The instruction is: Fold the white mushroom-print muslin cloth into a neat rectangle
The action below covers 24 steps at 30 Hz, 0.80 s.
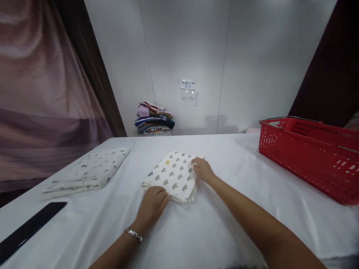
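Arms reach over the tabletop to a cloth, left hand half curled at its near edge, grip unclear, right hand pinching its right side, apparently squaring folds, with even edges likely needed next.

Lower sign on wall: "45-50"; upper note blurred.
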Each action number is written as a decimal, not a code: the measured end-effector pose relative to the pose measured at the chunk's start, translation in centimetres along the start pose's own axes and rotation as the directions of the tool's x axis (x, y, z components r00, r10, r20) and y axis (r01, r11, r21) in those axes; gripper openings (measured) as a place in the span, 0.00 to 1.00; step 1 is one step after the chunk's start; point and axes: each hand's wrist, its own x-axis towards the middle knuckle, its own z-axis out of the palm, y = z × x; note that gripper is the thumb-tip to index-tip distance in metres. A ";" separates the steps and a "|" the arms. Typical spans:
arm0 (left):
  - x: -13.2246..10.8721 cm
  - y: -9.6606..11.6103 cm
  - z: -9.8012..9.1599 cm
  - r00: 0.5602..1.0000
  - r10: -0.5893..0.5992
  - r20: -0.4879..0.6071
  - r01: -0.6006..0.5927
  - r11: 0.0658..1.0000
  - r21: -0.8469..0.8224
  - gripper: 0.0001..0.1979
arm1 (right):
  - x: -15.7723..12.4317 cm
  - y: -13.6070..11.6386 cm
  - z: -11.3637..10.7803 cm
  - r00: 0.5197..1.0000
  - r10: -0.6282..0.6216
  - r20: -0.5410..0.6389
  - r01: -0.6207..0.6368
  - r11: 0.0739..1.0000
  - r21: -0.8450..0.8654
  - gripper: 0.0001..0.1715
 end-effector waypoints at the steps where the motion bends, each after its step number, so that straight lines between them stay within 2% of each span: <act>1: 0.2 0.3 0.2 0.999 -0.040 -0.018 0.040 0.999 -0.002 0.11 | 1.3 1.0 -0.6 0.998 0.057 -0.021 -0.057 0.998 0.000 0.20; 4: 0.7 1.2 0.7 0.987 -0.144 -0.067 0.146 0.989 0.023 0.14 | 4.4 3.5 -1.5 0.979 0.204 -0.015 -0.204 0.979 0.023 0.23; 8: 0.9 2.1 1.0 0.977 -0.198 -0.073 0.204 0.976 0.077 0.13 | 6.3 5.2 -1.4 0.948 0.311 0.062 -0.316 0.944 0.099 0.30; 11: 0.9 2.2 0.9 0.978 -0.200 -0.056 0.204 0.975 0.090 0.11 | 6.4 5.2 -1.3 0.927 0.353 0.130 -0.371 0.915 0.160 0.25; 15: 1.1 0.8 0.1 0.979 -0.204 -0.010 0.204 0.976 0.074 0.10 | 4.8 5.2 -2.4 0.874 0.426 0.232 -0.474 0.854 0.214 0.16; 20: 1.4 -1.3 -0.7 0.981 -0.177 0.078 0.184 0.978 -0.102 0.07 | 0.4 6.6 -4.7 0.816 0.490 0.307 -0.561 0.801 0.211 0.12; 24: 1.1 -0.4 -0.2 0.984 -0.178 0.033 0.181 0.964 -0.194 0.06 | -2.1 7.4 -5.3 0.828 0.482 0.287 -0.548 0.804 0.230 0.11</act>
